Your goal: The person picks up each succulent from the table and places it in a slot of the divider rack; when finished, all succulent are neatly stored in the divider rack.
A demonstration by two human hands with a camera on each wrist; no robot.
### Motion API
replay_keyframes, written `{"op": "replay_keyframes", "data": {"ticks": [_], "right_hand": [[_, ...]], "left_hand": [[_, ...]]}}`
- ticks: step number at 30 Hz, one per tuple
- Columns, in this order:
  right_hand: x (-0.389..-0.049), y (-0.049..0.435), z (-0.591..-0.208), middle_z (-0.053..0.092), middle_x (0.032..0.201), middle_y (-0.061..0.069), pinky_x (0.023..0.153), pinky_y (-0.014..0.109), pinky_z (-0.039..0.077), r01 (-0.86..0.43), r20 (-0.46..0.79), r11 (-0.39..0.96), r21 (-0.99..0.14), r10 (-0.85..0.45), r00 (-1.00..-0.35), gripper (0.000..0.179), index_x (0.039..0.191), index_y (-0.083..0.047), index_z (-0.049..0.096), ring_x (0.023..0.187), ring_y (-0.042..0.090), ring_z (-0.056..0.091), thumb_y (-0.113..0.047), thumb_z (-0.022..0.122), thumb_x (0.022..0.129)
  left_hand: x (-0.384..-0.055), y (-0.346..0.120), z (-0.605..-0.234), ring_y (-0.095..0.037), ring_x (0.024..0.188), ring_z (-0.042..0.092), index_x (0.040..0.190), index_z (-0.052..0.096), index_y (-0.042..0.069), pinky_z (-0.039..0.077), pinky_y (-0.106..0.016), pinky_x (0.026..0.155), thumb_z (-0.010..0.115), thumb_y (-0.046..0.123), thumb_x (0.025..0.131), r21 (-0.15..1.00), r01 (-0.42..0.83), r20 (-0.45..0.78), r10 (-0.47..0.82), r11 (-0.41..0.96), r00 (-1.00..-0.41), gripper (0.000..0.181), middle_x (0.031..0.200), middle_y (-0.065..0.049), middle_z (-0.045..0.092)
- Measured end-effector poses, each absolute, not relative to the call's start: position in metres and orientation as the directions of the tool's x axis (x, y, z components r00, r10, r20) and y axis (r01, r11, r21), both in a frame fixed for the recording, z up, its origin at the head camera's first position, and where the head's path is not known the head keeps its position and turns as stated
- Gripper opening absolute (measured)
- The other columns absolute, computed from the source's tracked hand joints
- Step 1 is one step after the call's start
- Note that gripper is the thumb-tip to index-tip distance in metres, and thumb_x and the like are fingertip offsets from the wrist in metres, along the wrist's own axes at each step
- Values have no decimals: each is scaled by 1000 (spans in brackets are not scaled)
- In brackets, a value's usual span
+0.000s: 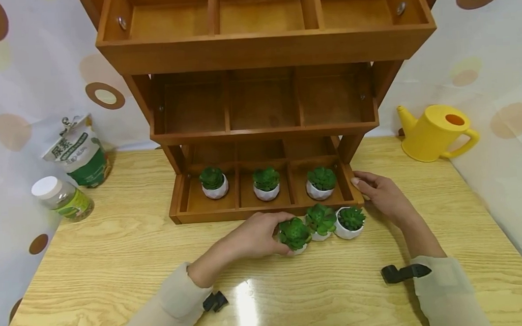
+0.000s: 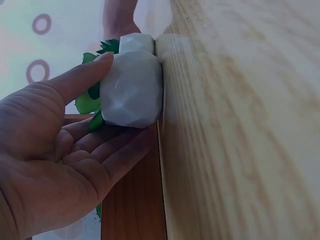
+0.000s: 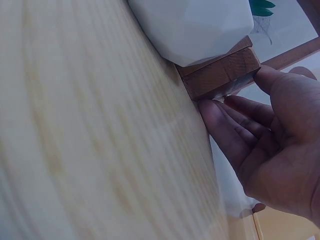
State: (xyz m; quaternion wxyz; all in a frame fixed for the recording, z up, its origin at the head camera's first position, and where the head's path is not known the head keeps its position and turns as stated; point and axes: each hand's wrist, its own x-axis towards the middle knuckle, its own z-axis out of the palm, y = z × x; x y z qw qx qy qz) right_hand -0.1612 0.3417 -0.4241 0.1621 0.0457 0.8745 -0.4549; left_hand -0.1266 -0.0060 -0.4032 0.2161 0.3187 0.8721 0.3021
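Observation:
My left hand (image 1: 260, 234) holds the leftmost of three potted succulents in front of the shelf, its thumb and fingers on either side of this potted succulent (image 1: 295, 234). In the left wrist view, its white faceted pot (image 2: 131, 90) sits at the tabletop. Right beside it are a second potted succulent (image 1: 320, 220) and a spiky-leaved third one (image 1: 350, 221). My right hand (image 1: 382, 193) rests at the right end of the brown wooden shelf (image 1: 263, 213); in the right wrist view, its thumb and fingertips touch the outer side of the shelf end (image 3: 225, 75).
Three potted succulents stand in the bottom tier, one per compartment: left (image 1: 214, 182), middle (image 1: 266, 183) and right (image 1: 321, 183). Upper tiers (image 1: 259, 50) overhang them. A yellow watering can (image 1: 436, 133) is at right; a white-lidded jar (image 1: 63, 198) and a clipped pouch (image 1: 81, 152) at left.

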Motion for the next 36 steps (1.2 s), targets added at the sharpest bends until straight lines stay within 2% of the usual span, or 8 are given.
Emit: {"op": "replay_keyframes", "data": {"ticks": [7, 13, 15, 20, 31, 36], "right_hand": [[-161, 342, -424, 36, 161, 21, 109, 56, 45, 221, -319, 592, -775, -64, -946, 82, 161, -11, 28, 141, 40, 48, -65, 40, 101], [-160, 341, -424, 36, 162, 22, 107, 54, 46, 233, -331, 585, -777, -64, -942, 81, 162, -11, 27, 140, 41, 48, -64, 40, 102], [-161, 341, -423, 36, 162, 21, 108, 54, 46, 233, -331, 584, -777, -65, -941, 81, 162, -11, 27, 140, 41, 48, -64, 40, 102], [-161, 341, -424, 36, 161, 21, 108, 54, 46, 229, -327, 587, -777, -65, -943, 80, 161, -10, 27, 140, 40, 49, -63, 40, 102], [-162, 342, -424, 36, 161, 22, 107, 54, 47, 218, -319, 580, -785, -76, -945, 82, 161, -8, 28, 141, 41, 48, -63, 41, 102], [-161, 342, -424, 36, 161, 22, 107, 53, 48, 219, -319, 583, -782, -73, -945, 82, 161, -9, 28, 140, 41, 49, -64, 41, 102]], "left_hand": [[-124, -4, -402, -15, 122, 62, 141, 60, 18, 49, -31, 105, 84, 36, 83, 626, 460, -168, 685, 630, -709, 65, 130, 4, 69], [-122, -5, -398, -13, 97, 63, 142, 60, 18, 50, -26, 89, 85, 38, 82, 634, 444, -188, 683, 633, -706, 68, 116, 7, 70], [-122, -6, -395, -12, 98, 63, 142, 59, 19, 50, -25, 89, 85, 39, 82, 643, 430, -191, 677, 633, -711, 69, 118, 8, 70], [-120, -13, -384, -9, 115, 64, 140, 61, 24, 51, -30, 99, 84, 39, 81, 671, 419, -153, 667, 612, -729, 65, 130, 10, 68], [-119, -33, -359, -7, 108, 68, 138, 62, 29, 54, -32, 93, 84, 41, 81, 706, 407, -98, 649, 579, -754, 63, 117, 15, 72], [-122, -48, -339, -7, 110, 66, 145, 57, 22, 53, -35, 98, 85, 40, 79, 689, 397, -65, 598, 606, -799, 74, 126, 9, 71]]}}
